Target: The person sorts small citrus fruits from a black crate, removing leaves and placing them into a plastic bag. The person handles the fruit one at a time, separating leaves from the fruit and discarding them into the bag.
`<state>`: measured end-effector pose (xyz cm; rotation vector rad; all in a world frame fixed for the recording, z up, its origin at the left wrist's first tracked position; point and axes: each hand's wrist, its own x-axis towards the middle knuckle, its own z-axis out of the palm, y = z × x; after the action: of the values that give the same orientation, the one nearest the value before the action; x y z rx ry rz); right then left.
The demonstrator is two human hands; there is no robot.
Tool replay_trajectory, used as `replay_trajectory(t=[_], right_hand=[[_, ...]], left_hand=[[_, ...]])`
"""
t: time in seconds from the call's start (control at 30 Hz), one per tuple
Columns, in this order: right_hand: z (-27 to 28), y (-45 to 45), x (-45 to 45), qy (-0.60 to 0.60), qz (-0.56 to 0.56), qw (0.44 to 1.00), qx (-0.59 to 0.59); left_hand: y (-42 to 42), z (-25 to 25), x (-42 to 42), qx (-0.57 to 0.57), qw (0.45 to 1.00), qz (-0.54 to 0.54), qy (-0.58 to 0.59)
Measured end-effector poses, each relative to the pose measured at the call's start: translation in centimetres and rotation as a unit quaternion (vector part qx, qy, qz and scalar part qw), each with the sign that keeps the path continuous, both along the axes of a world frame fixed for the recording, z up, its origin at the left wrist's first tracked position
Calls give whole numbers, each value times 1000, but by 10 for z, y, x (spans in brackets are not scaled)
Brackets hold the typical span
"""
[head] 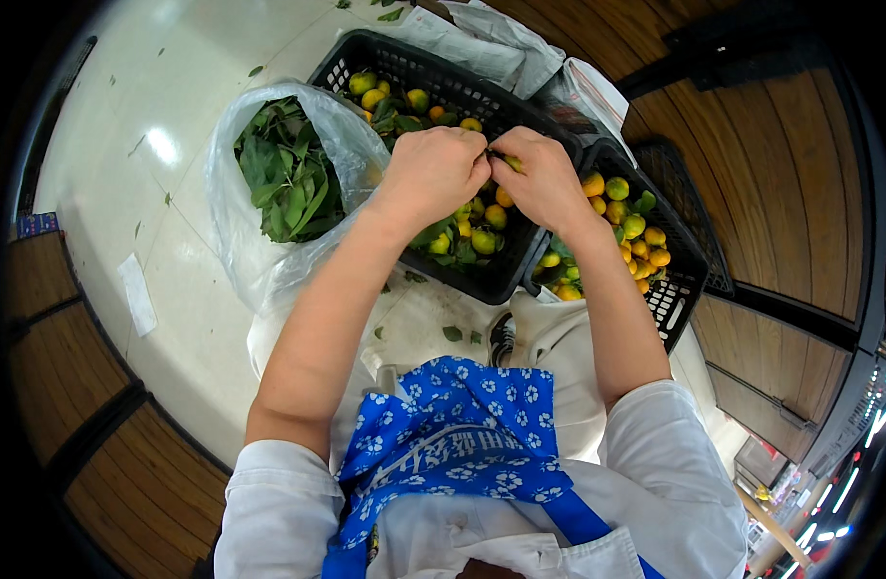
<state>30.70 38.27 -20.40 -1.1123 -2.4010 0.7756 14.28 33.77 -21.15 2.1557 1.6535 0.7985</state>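
Note:
Over the black plastic crate (500, 286), my two hands meet fingertip to fingertip. In my right hand (540, 174) is a small yellow-green citrus fruit (514, 163), mostly covered by the fingers. The fingers of my left hand (437, 170) are closed at the fruit's end, on what looks like its short dark stem; the fingertips hide most of it. Below lie several green and orange citrus fruits (484, 241) among loose leaves. Left of the crate, a clear plastic bag (229, 217) stands open, holding green leaves (287, 174).
A second black crate (678, 289) with orange and green citrus fruits (634, 228) stands to the right. Newspaper sheets (486, 43) lie behind the crates, beside a wood-panelled cabinet (768, 166). Fallen leaves (452, 333) and a white paper strip (137, 295) lie on the tiled floor.

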Motion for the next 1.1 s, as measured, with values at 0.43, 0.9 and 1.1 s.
replay_trajectory(t=[0.43, 0.9, 1.1], right_hand=[[29, -1, 6, 37, -115, 935, -333], [67, 18, 49, 113, 141, 885, -428], [54, 6, 34, 85, -7, 888, -452]], left_hand=[[-1, -2, 23, -131, 924, 125, -338], [-10, 11, 31, -379, 499, -173, -760], [-3, 5, 24, -75, 947, 4, -314]])
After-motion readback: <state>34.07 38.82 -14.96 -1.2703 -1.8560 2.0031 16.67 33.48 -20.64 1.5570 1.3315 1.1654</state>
